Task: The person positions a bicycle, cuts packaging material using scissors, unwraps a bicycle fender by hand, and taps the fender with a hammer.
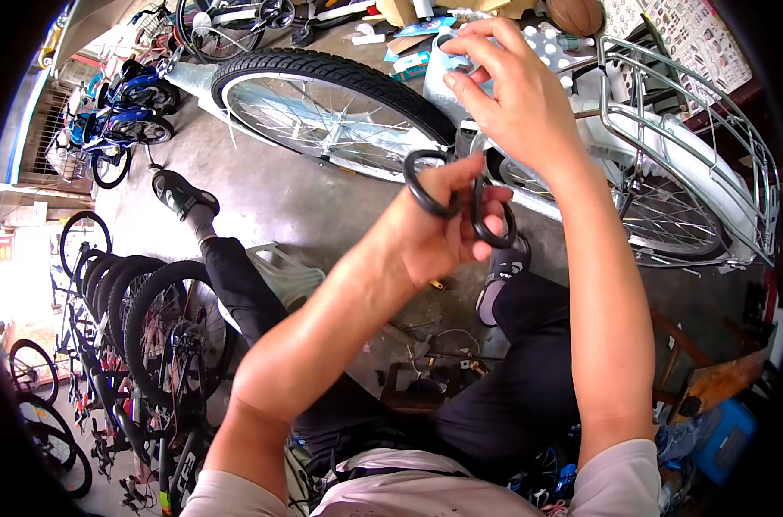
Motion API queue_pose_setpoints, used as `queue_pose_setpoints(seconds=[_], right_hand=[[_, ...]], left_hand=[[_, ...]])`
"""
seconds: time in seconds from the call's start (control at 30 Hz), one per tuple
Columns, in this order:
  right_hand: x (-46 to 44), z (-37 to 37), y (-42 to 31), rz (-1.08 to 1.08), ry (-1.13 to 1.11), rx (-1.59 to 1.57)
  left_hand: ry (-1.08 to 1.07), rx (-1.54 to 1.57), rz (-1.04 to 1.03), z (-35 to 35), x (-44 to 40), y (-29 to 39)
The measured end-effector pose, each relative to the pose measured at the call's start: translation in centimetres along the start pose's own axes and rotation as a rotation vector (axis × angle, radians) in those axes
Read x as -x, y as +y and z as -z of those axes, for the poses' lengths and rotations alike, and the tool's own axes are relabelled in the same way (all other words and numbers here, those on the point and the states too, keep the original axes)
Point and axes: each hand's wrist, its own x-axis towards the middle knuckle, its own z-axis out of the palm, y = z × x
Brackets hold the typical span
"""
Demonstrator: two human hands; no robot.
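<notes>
Concrete floor (206, 159) spreads before me, parked bicycles (150, 336) crowding the left. On the far side lies a large bicycle wheel (348, 71), with a metal rack (710, 95) to its right. My right hand (516, 103) bends its fingers at a pale tube (439, 90); I cannot tell whether they grip it. Nearer, my left hand (439, 233) has its fingers curled around the spread loops of black scissors (417, 191).

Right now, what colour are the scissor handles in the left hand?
The scissor handles are black, seen best in the head view.
</notes>
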Motion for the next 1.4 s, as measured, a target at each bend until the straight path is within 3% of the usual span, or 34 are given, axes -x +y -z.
queue_pose_setpoints(seconds=[0.07,0.2,0.3,0.33,0.37,0.43,0.5,0.57,0.7,0.93,1.03,1.2,1.27,1.33,1.37,1.4], right_hand=[[0.1,0.0,0.1,-0.002,-0.01,-0.002],[0.4,-0.1,0.3,0.038,0.024,0.026],[-0.2,1.3,-1.0,-0.025,-0.071,-0.018],[-0.2,1.1,-0.8,0.013,-0.052,-0.015],[-0.2,1.0,-0.6,0.012,-0.063,-0.019],[-0.1,1.0,-0.7,0.043,-0.046,-0.082],[0.0,1.2,-1.3,0.015,-0.067,-0.068],[-0.3,1.3,-1.4,-0.021,-0.093,-0.094],[-0.1,1.1,-1.1,0.007,-0.08,-0.012],[-0.3,1.2,-1.8,-0.066,-0.121,0.033],[-0.5,0.7,-0.8,0.011,-0.095,0.108],[-0.1,0.6,-1.3,-0.056,-0.107,0.037],[-0.1,1.3,-2.9,-0.087,-0.094,-0.028],[-0.1,0.8,-2.3,-0.014,-0.068,0.063],[-0.1,0.8,-2.5,0.042,-0.038,0.141],[-0.3,-0.5,-0.6,0.197,0.038,-0.001]], left_hand=[[-0.098,0.024,0.063,1.1,-0.3,1.6],[-0.088,-0.07,0.162,1.7,-0.3,4.3],[-0.108,-0.103,0.202,1.7,-0.8,5.8],[-0.236,-0.085,0.268,1.9,-1.2,6.2],[-0.229,-0.105,0.238,1.9,-1.6,6.3],[-0.1,-0.167,0.15,1.4,-1.8,6.1],[-0.087,-0.133,0.241,1.2,-2.0,5.6],[0.072,-0.305,0.082,1.0,-1.8,4.2],[0.248,-0.374,0.01,0.2,-1.6,1.8],[0.305,-0.283,-0.001,-0.7,-1.6,1.1],[0.319,-0.352,-0.073,-1.2,-1.5,-1.3],[-0.007,-0.607,0.059,3.2,3.1,-9.8],[0.093,-0.701,0.11,8.0,3.7,-13.7],[0.376,-0.935,0.233,15.8,2.1,-18.1],[0.551,-1.186,0.241,20.5,0.6,-20.2],[0.736,-1.428,0.252,24.4,-0.4,-21.9]])
